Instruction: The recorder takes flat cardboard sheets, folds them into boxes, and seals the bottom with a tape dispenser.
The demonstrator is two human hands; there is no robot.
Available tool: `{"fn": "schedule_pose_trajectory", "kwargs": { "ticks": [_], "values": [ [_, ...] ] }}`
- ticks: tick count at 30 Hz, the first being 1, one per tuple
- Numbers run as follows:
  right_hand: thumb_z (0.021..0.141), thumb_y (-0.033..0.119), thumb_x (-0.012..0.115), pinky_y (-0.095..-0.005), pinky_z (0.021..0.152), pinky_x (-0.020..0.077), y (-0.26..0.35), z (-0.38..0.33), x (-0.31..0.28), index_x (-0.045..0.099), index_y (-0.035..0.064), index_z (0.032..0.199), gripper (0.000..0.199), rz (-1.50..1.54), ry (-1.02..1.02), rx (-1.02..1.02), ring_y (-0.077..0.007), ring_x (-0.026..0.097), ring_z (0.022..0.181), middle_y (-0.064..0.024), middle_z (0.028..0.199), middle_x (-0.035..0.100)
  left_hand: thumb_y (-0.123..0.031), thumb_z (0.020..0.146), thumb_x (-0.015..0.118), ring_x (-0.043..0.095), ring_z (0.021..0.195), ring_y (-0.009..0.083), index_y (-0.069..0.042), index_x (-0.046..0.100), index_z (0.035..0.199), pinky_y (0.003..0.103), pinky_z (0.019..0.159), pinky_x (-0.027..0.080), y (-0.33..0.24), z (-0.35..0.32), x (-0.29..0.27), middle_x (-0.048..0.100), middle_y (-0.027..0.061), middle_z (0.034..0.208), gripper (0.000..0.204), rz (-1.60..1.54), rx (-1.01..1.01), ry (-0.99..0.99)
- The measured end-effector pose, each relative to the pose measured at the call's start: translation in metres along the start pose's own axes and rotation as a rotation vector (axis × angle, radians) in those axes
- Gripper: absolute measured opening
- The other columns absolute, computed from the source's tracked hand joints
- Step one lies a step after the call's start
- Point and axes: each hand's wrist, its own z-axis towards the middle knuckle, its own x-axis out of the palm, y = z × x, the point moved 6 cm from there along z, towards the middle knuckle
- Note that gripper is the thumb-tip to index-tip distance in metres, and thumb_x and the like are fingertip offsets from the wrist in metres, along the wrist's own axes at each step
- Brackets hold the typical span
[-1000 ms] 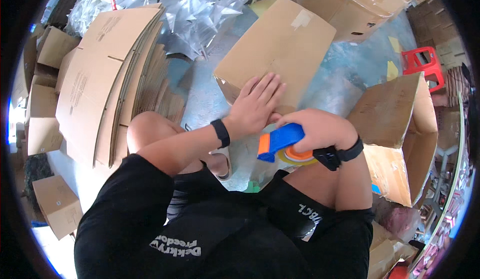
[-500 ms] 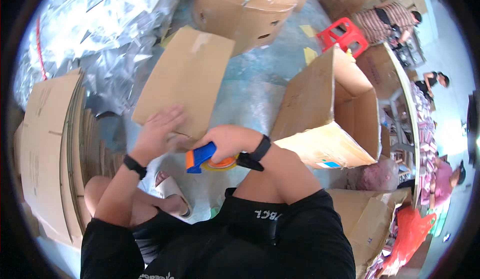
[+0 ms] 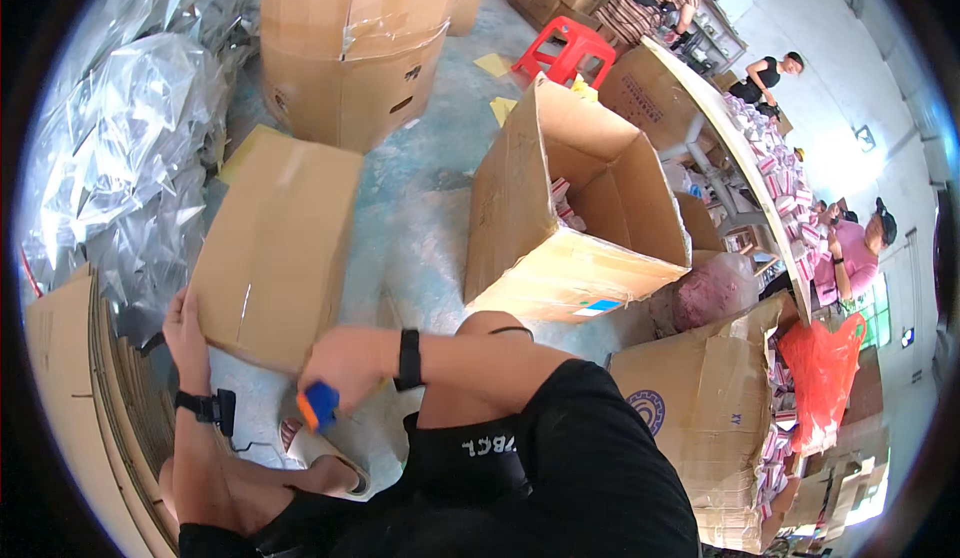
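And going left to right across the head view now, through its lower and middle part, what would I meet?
Flat cartons, left hand, closed box, right hand, open box, pink bag, red bag.

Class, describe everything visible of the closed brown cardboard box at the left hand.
The closed, rectangular brown cardboard box looks plain and flat-topped, with a thin dark line toward its near end. It sits slantwise on the blue-grey floor. The bare left hand touches its near left corner; whether the blurred right hand touches it is unclear.
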Motion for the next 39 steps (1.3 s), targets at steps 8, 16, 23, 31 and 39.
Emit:
{"fn": "schedule_pose_trajectory", "kwargs": {
  "ticks": [8, 16, 23, 31, 39],
  "values": [
    [0.064, 0.021, 0.083, -0.0490, 0.073, 0.0523, 0.094, 0.007, 0.026, 0.063, 0.0069, 0.107, 0.049, 0.518, 0.054, -0.395, -0.0415, 0.066, 0.084, -0.0166, 0.084, 0.068, -0.033, 0.107, 0.051, 0.056, 0.116, 0.0166, 0.002, 0.049, 0.143, 0.031, 0.103, 0.042, -0.100, -0.032, 0.063, 0.060, 0.0102, 0.128, 0.050, -0.014, 0.056, 0.308],
    [0.058, 0.022, 0.081, -0.0486, 0.072, 0.0529, 0.070, 0.022, 0.025, 0.062, 0.0075, 0.106, 0.054, 0.100, -0.050, -0.316, -0.0400, 0.066, 0.080, -0.0157, 0.084, 0.067, -0.028, 0.104, 0.044, 0.016, 0.154, 0.0309, 0.004, 0.006, 0.160, 0.040, 0.124, 0.013, -0.150, -0.068, 0.090, 0.012, 0.0234, 0.167, 0.075, 0.581, 0.503, 0.509],
    [0.063, 0.028, 0.084, -0.0460, 0.083, 0.0536, 0.066, 0.016, 0.001, 0.062, 0.0083, 0.122, 0.066, 0.211, -0.112, -0.320, -0.0391, 0.066, 0.093, -0.0169, 0.099, 0.069, -0.039, 0.101, 0.053, 0.014, 0.155, 0.0328, 0.004, 0.001, 0.160, 0.041, 0.124, 0.014, -0.146, -0.073, 0.088, 0.007, 0.0234, 0.168, 0.090, 0.330, 0.398, 0.537],
    [0.082, 0.015, 0.081, -0.0349, 0.097, 0.0506, -0.001, -0.047, -0.090, 0.055, 0.0044, 0.138, 0.063, 0.771, -0.564, -0.037, -0.0173, 0.065, 0.107, -0.0100, 0.124, 0.066, -0.019, 0.093, 0.063, 0.030, 0.150, 0.0306, 0.001, 0.006, 0.162, 0.037, 0.122, 0.023, -0.129, -0.059, 0.055, 0.022, 0.0240, 0.165, 0.091, 0.281, 0.164, 0.539],
    [0.083, 0.015, 0.072, -0.0315, 0.085, 0.0521, -0.124, -0.154, -0.098, 0.063, -0.0036, 0.124, 0.047, 0.744, -0.808, 0.596, -0.0136, 0.063, 0.092, -0.0071, 0.102, 0.069, -0.014, 0.086, 0.068, 0.053, 0.134, 0.0371, -0.007, 0.015, 0.162, 0.038, 0.112, 0.039, -0.132, -0.045, 0.056, 0.051, 0.0255, 0.147, 0.094, 0.408, 0.163, 0.521]
  ]
}}
